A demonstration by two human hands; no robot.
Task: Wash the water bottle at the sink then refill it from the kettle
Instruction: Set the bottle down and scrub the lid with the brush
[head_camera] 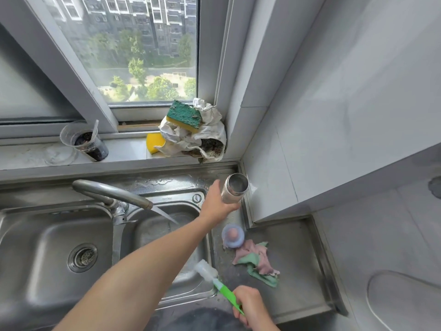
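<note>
Steel counter (298, 295), blue lid (232, 236) at its 10 o'clock touching a crumpled cloth (257, 261) (pink and green), windowsill (128, 151) at 12 o'clock bearing plastic cup (83, 142), yellow sponge (154, 142), rag (202, 137)

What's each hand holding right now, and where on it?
Left hand grips the steel bottle around its lower body; right hand grips the brush by its green handle.

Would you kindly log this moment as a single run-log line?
left hand: holds steel bottle, uncapped | right hand: grips bottle brush | tap: running | lid: on counter
</note>
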